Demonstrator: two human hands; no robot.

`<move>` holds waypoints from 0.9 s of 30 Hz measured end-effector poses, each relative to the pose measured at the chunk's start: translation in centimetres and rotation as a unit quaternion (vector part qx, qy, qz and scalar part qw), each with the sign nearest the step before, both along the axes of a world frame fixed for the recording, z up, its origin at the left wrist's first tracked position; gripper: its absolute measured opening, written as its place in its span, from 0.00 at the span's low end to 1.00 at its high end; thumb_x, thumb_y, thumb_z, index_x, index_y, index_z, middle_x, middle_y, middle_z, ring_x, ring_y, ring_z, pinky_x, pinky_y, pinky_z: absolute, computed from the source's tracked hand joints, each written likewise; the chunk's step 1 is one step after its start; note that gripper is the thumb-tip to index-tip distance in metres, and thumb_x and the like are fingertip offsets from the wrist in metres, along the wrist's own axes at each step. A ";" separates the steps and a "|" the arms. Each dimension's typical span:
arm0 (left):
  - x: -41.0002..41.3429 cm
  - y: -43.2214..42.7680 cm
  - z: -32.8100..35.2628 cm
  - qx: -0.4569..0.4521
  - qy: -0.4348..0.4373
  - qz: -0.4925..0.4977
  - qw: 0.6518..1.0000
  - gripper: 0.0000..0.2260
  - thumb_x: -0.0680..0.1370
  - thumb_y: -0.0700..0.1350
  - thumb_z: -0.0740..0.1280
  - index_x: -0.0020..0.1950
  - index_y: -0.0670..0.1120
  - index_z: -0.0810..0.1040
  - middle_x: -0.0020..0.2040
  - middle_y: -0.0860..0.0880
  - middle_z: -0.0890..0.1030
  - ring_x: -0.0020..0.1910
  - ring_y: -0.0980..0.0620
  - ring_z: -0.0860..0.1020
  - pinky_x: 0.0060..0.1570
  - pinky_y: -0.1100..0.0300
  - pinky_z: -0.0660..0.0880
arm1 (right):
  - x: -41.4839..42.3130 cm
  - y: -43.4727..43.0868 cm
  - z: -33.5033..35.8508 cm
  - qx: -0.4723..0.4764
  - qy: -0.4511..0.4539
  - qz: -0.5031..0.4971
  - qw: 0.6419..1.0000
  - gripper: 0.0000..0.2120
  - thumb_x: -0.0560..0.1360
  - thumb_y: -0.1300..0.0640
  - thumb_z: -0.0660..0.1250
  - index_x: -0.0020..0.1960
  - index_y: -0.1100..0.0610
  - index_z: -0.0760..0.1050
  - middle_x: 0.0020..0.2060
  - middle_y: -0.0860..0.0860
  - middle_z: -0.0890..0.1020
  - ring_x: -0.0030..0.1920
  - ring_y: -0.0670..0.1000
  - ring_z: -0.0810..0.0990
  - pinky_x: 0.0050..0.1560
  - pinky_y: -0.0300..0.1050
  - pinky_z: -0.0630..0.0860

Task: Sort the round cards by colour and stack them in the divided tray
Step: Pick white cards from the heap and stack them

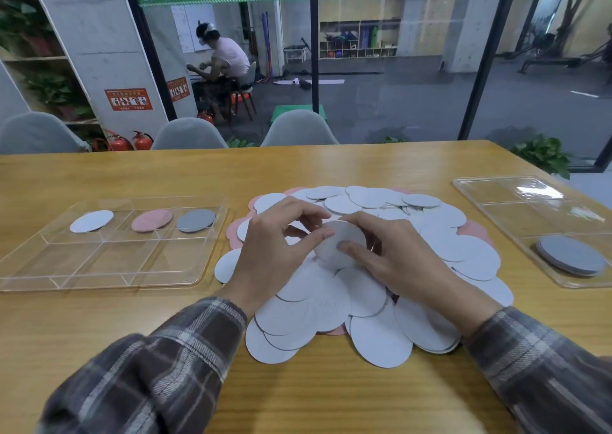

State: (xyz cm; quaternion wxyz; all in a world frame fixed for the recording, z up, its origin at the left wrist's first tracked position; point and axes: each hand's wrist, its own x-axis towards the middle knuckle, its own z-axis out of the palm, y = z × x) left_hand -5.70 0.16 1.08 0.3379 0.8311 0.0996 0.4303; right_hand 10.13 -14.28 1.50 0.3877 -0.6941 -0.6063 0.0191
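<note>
I see both hands meeting over the middle of the bench, just above a loose pile of cards (364,288). Between them they hold one white card (341,246), tilted up off the pile with its face toward me. My left hand (278,245) pinches the card's left edge between thumb and curled forefinger. My right hand (394,255) grips the right side, with the thumb pressed on the face and the other fingers curled round behind. So neither hand is spread wide; both are closed on that one card.

The pile lies directly under and around the hands. It is mostly white discs overlapping one another, with a few pink ones showing at its far and left margins and one at the near side. It reaches from mid-bench toward the near edge.

The divided tray (99,284) is clear plastic and sits toward the left edge of the bench, apart from the pile and just beyond my left hand's reach as it lies now. Its far row holds a white disc (91,221) in the left compartment, a pink disc (152,220) in the middle and a grey disc (195,220) on the right. The near compartments show only bare plastic.

A second clear tray (516,198) sits near the right edge, with a stack of grey discs (571,255) in its nearest compartment. Plaid sleeves (159,367) cover both forearms above the wooden bench (314,394).
</note>
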 end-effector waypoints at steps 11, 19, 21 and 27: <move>-0.6 -1.0 -1.1 0.081 0.235 -0.054 0.967 0.19 0.69 0.65 0.78 0.56 0.61 0.85 0.51 0.61 0.79 0.56 0.58 0.76 0.56 0.61 0.72 | 1.4 -0.4 -0.2 0.031 0.014 -0.061 0.998 0.05 0.80 0.54 0.69 0.55 0.49 0.77 0.37 0.45 0.81 0.39 0.47 0.78 0.37 0.36 0.70; -0.8 -1.7 -0.2 -0.007 0.233 -0.070 0.970 0.10 0.73 0.50 0.80 0.53 0.57 0.86 0.49 0.59 0.82 0.50 0.58 0.79 0.50 0.71 0.72 | 1.5 -0.5 -0.1 0.038 0.029 -0.080 0.996 0.01 0.81 0.54 0.66 0.51 0.50 0.76 0.34 0.43 0.79 0.37 0.46 0.76 0.37 0.38 0.68; -0.7 -1.7 0.0 -0.058 0.201 -0.079 0.975 0.06 0.75 0.44 0.79 0.49 0.53 0.87 0.45 0.56 0.84 0.44 0.58 0.79 0.45 0.71 0.72 | 1.5 -0.6 0.0 0.032 0.037 -0.076 0.996 0.02 0.82 0.54 0.65 0.51 0.50 0.76 0.33 0.44 0.79 0.35 0.47 0.77 0.37 0.43 0.71; -0.5 -0.7 0.3 -0.140 0.122 -0.062 0.981 0.03 0.76 0.42 0.78 0.46 0.48 0.86 0.42 0.52 0.86 0.43 0.54 0.84 0.45 0.62 0.78 | 1.1 -0.8 0.2 0.006 0.085 -0.042 0.995 0.08 0.85 0.55 0.60 0.49 0.52 0.76 0.33 0.52 0.79 0.32 0.53 0.78 0.37 0.54 0.75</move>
